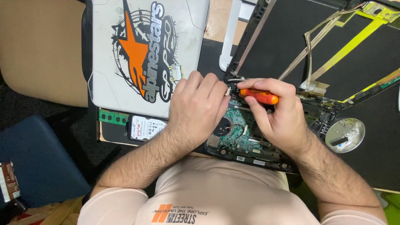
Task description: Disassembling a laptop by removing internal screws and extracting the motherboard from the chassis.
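Below my head camera, an opened laptop (pixel 246 141) lies on the tabletop (pixel 216 16) at my chest, its green board bare. My right hand (pixel 278 112) is clenched around an orange screwdriver (pixel 259 96), its tip hidden at the hinge corner. My left hand (pixel 196 109) rests curled on the laptop's left edge, fingertips just beside the screwdriver; I cannot tell whether it grips anything. A white lid (pixel 146 54) lies left, with a drive (pixel 146 127) and memory stick (pixel 113 117) below it. A silver dish (pixel 345 135) sits right.
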